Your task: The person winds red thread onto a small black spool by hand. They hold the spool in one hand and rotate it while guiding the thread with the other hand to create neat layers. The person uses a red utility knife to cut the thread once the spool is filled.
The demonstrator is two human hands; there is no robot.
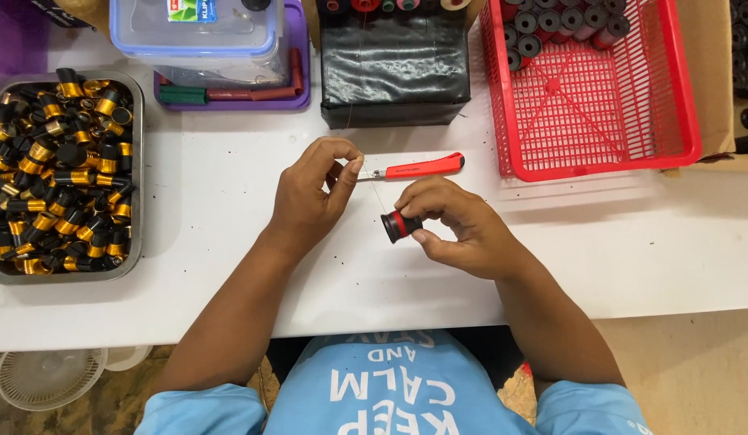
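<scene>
My right hand point(459, 225) holds a small black spool with a red band of thread point(400, 225) just above the white table point(229, 234). My left hand point(313, 193) is beside it with thumb and forefinger pinched on a thin strand of thread that runs down toward the spool. A red-handled cutter point(414, 167) lies on the table just behind both hands, its blade end near my left fingertips.
A metal tray point(137, 173) full of black and gold spools stands at the left. A red plastic basket point(680, 97) with several wound spools sits at the back right, a black box point(394, 72) behind the hands, a clear lidded container point(197, 32) on a purple tray.
</scene>
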